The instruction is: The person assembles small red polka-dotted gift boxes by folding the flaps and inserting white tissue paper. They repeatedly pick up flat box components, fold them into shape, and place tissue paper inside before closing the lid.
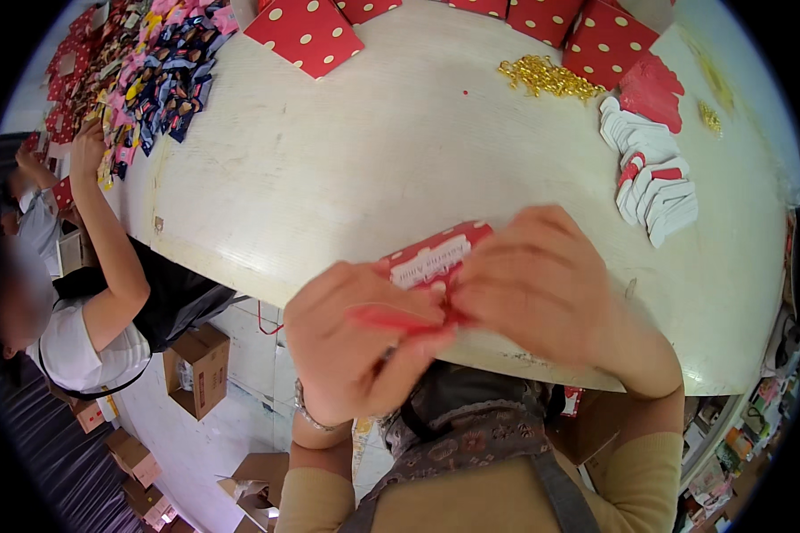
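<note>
We counted 1 small red box with a white label (434, 256), held just above the near edge of the worktop (347, 169), roughly at frame centre. Both hands were on it: the left hand (351, 342) was closed around its lower left part with a red flap or ribbon under the thumb, the right hand (538, 284) pinched its right side, fingers together on the box. Its long axis ran from lower left to upper right, label face up toward us.

On the worktop we saw at least 5 red boxes with pale dots (307, 34) along the far edge, 1 heap of gold bits (547, 78), 1 smaller gold patch (709, 115), 1 stack of flat white-and-red cut-outs (653, 182), exact count not readable, and 1 big pile of wrapped sweets (156, 75) at far left.

The worktop was pale, off-white, scuffed. A co-worker's hand (87, 147) reached into the sweets pile. Below, a light floor carried several brown cardboard cartons (200, 369), at least 4.
</note>
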A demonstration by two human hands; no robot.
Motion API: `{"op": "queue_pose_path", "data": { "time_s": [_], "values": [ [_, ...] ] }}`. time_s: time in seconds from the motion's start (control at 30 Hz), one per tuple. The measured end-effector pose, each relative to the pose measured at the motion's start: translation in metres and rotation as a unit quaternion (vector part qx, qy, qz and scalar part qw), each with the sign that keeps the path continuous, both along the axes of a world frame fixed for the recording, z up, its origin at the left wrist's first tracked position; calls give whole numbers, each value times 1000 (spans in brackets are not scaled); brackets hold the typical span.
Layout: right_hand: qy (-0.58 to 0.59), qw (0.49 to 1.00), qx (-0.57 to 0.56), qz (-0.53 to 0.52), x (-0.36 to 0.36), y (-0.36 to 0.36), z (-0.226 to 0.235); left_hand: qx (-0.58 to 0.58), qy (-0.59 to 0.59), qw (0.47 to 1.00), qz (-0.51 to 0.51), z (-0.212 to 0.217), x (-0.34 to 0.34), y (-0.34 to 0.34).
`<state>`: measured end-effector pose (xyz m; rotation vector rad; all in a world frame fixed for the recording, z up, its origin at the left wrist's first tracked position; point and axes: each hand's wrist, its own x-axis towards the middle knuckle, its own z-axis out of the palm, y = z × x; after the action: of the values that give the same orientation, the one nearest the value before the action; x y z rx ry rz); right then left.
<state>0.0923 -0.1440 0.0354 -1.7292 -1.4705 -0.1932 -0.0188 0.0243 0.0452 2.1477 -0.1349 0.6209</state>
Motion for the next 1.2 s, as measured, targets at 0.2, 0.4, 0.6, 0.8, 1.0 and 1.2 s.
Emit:
{"op": "queue_pose_path", "data": {
  "time_s": [0.2,0.4,0.6,0.8,1.0,1.2],
  "values": [
    [-1,995,101,22,1,9,-12,-8,-145,988,55,10,-9,3],
    [-2,990,137,29,1,12,-16,454,-134,880,47,41,4,21],
    [-9,990,142,8,-3,8,-18,173,123,977,21,45,6,8],
    [13,991,129,15,-6,5,-21,-104,200,974,21,32,-6,9],
    [28,990,140,-17,-8,10,-19,-160,159,974,28,26,-9,3],
    [46,990,130,-21,-7,9,-17,-145,129,981,32,28,-10,0]
  ]
}}
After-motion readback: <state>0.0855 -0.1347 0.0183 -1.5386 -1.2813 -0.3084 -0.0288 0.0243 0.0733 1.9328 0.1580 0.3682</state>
